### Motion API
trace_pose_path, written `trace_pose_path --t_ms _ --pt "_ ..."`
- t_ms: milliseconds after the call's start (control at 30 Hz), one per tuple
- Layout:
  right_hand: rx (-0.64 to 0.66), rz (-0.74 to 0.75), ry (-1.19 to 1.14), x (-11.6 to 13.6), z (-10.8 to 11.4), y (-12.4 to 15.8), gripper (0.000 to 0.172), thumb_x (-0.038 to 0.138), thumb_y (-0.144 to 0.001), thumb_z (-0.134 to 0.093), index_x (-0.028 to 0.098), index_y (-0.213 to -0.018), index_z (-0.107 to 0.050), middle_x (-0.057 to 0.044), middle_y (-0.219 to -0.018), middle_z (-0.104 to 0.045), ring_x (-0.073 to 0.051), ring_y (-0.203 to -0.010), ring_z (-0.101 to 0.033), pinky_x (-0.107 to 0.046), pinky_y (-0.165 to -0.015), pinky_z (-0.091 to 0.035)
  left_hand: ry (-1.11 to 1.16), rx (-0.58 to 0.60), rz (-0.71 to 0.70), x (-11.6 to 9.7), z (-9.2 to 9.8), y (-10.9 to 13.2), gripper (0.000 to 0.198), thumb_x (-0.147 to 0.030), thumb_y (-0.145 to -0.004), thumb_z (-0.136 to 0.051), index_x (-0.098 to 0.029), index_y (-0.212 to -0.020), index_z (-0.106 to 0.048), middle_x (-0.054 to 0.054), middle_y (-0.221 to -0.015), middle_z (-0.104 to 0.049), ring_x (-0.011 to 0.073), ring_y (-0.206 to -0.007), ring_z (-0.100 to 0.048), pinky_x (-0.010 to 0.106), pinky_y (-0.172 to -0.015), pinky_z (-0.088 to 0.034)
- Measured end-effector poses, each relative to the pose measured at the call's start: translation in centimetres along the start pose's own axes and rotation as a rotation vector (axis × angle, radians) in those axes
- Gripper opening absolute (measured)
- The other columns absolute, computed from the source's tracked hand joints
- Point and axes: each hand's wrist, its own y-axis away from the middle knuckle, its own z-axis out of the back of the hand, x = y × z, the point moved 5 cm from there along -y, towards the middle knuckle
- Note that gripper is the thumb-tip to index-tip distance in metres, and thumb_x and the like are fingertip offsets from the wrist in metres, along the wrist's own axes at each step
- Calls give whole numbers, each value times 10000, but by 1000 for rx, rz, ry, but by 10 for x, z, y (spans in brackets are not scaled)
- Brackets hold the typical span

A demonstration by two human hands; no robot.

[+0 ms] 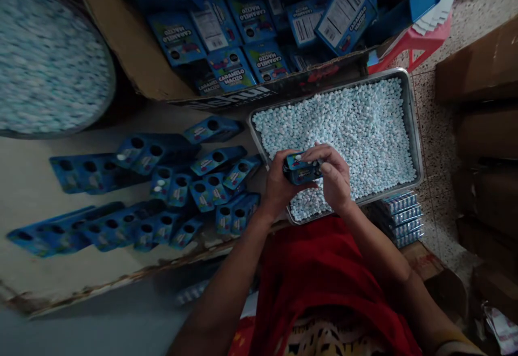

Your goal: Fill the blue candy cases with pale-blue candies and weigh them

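Right over the near-left part of the tray, there's the small blue printed cardboard packaging (305,175), one box or two, I can't tell! The left hand (278,183) has it gripped, fingers wrapped around its side. Over comes the right hand (335,175), fingers bent across the top; whether they pinch anything, I can't tell. Beneath: the rectangular metal tray (415,129), heaped with pale blue and white candies (356,129). Left of it, blue boxes with round holes (212,189) crowd the pale tabletop (24,183); behind, a brown cardboard carton (133,59) brims with blue boxes.
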Motion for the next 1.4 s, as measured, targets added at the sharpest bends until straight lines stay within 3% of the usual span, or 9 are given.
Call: trace_pose_path --t_ms 167,300,433,533,733,867,1033,1200,1400 --pt "-77 153 314 -2 51 4 490 673 -1107 -447 361 -1235 -802 -29 -1510 -667 -302 -1479 -611 -563 -1274 -481 -48 93 -91 -6 18 -14 765 -533 -729 -1039 -275 -1350 -675 85 -1301 -761 324 -1208 -765 479 -1061 -631" --pt "-91 81 1001 -30 103 2 607 714 -1042 -604 314 -1492 -679 -133 -1677 -503 -393 -1604 -449 -660 -1316 -387 170 59 -48 12 26 -27 940 -561 -657 -1075 -298 -1427 -603 119 -1403 -751 360 -1315 -759 533 -1111 -638" --pt "274 96 1430 -79 94 -14 869 736 -954 -737 327 -1685 -502 -144 -1837 -292 -474 -1720 -197 -692 -1343 -279 381 142 -45 28 13 -31 1054 -556 -574 -1108 -347 -1447 -555 126 -1474 -728 383 -1434 -705 577 -1200 -600" --pt "264 115 1493 -101 82 -38 720 577 -989 -758 315 -1631 -563 -155 -1735 -445 -461 -1598 -373 -637 -1260 -391 499 249 -26 33 2 -26 1081 -616 -537 -1092 -365 -1442 -556 121 -1470 -732 396 -1438 -704 602 -1206 -598" --pt "235 -24 1176 -109 87 -50 234 321 -874 -793 209 -1077 -760 -103 -1079 -726 -279 -992 -619 -396 -847 -529 544 217 112 38 -2 -12 1020 -653 -569 -1073 -369 -1399 -552 116 -1449 -736 396 -1470 -680 600 -1211 -597" --pt "-164 -429 421 -88 114 -30 289 461 -779 -838 248 -886 -676 2 -821 -651 -189 -761 -572 -293 -644 -442 399 208 180 35 -3 -9 1083 -621 -459 -1122 -312 -1342 -576 108 -1365 -751 373 -1297 -766 524 -1090 -659" --pt "-155 -445 -345 -32 75 -12 379 592 -816 -783 248 -781 -631 -19 -817 -675 -170 -712 -592 -298 -647 -467 107 136 258 23 1 -8 1066 -662 -416 -1111 -260 -1278 -630 48 -1184 -754 298 -1059 -779 411 -924 -659" --pt "-222 -101 -264 2 27 -5 488 599 -946 -744 250 -643 -587 -18 -723 -609 -186 -737 -580 -350 -766 -496 -1 133 264 -5 -6 -6 978 -606 -518 -1101 -251 -1294 -622 22 -1145 -747 270 -1034 -760 388 -916 -644" --pt "-446 -206 -279 -11 32 -24 669 838 -976 -611 271 -651 -468 45 -605 -403 -146 -558 -385 -329 -600 -398 -81 203 263 -12 -9 3 985 -589 -500 -1109 -238 -1299 -651 41 -1160 -753 305 -1097 -758 441 -1018 -635"
